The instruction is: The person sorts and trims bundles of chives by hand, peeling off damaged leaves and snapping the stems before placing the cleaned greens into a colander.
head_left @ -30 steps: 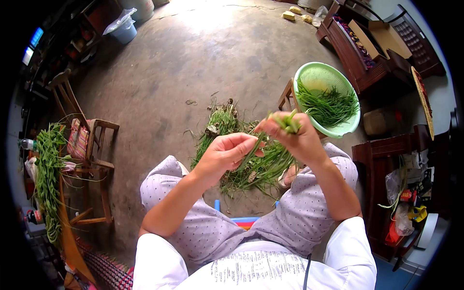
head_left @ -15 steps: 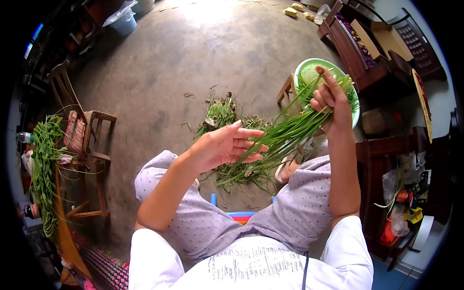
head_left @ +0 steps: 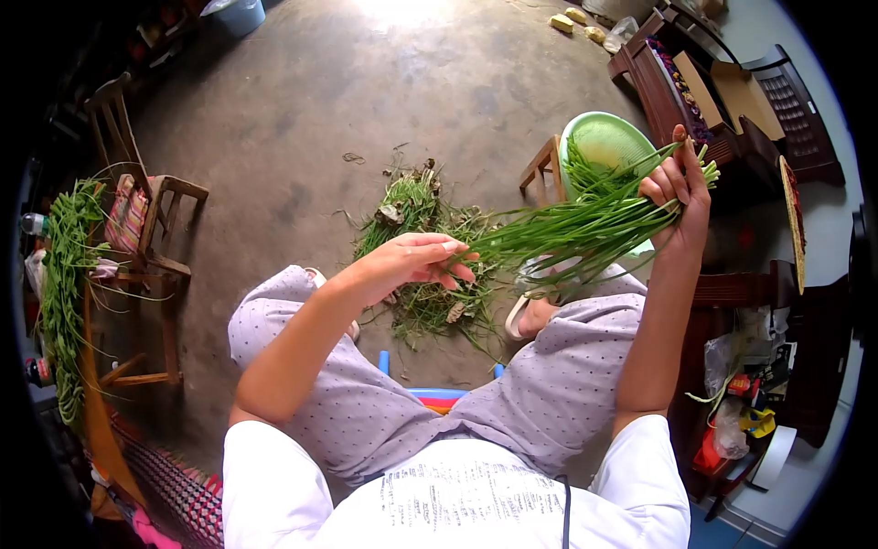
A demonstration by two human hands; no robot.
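Note:
Long green stalks are bunched in my right hand, whose fingers wrap round them near their pale cut ends, at the right. The leafy tips stretch left to my left hand, which has its fingers loosely bent at the tips; whether it pinches any is hard to make out. Below, a loose heap of greens with dirt and dry bits lies on the floor between my feet. Partly behind the bunch stands a light green basket with more green stalks in it.
A wooden stool is beside the basket. At left, a wooden chair stands near a pile of leafy greens. Dark wooden furniture with an open cardboard box is at upper right; a shelf with bags is at lower right. A blue bucket stands at upper left.
My right hand has moved right and up with the bunch, which now stretches nearly sideways. My left hand has come away from the stem ends to the leafy tips. The view has shifted slightly.

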